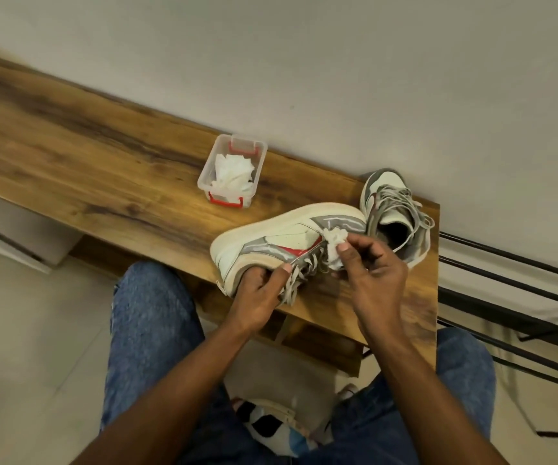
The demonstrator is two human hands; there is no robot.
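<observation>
Fingers [354, 239] of the right hand [376, 280] pinch a crumpled white tissue wad [332, 241] and hold it against the side of a sneaker [270, 238], near its grey front end. The left hand [259, 292] grips the same sneaker at the other end. Its thumb lies on the grey side panel, while the rest of its fingers curl under the near edge, where I cannot see them fully.

The sneaker lies tipped on its side at the front edge of the wooden surface [103, 156]. Its cream sole faces the wall, its red-and-grey side faces up, and its laces [292, 286] hang loose over the edge by the left hand.

Just beyond it, at the right end of the surface, the second sneaker [393, 209] stands upright, its laces undone and its toe towards the wall. Further left and well apart from both shoes sits a clear plastic box [203, 176] with red clips, holding more white tissues [232, 177].

Below the surface I see the person's knees in blue jeans [150, 317], spread to either side, and off to the right a black metal rack [505, 283].
</observation>
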